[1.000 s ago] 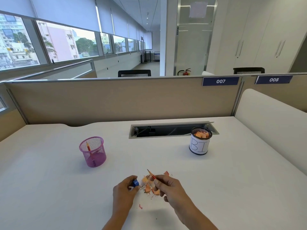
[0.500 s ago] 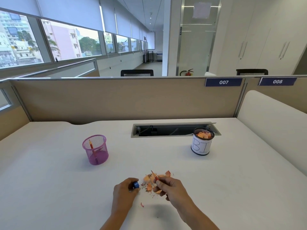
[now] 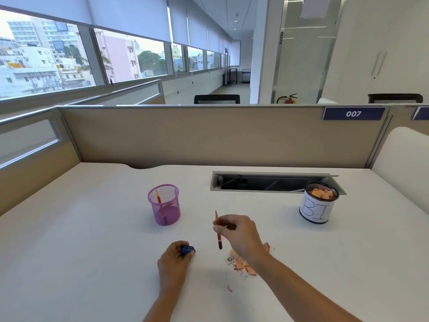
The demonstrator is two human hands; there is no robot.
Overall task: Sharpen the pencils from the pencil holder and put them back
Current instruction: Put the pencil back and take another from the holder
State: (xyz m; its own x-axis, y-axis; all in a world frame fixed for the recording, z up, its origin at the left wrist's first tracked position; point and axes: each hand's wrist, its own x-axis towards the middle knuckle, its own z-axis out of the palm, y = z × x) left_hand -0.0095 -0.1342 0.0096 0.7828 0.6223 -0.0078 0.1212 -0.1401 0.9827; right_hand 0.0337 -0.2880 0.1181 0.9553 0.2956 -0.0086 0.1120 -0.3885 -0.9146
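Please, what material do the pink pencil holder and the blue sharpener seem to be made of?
Pink pencil holder: probably painted wire mesh; its wall is a fine see-through grid. Blue sharpener: likely plastic, smooth and evenly coloured, though the left hand covers most of it.

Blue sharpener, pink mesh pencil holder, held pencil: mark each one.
blue sharpener (image 3: 188, 249), head view, exposed blue body.
pink mesh pencil holder (image 3: 165, 213), head view, front mesh wall.
held pencil (image 3: 219, 240), head view, lower shaft under the grip.

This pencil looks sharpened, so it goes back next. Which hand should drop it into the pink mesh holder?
Right: the right hand pinches the red pencil, tip up, near the pink wire-mesh pencil holder. The left hand grips the small blue sharpener.
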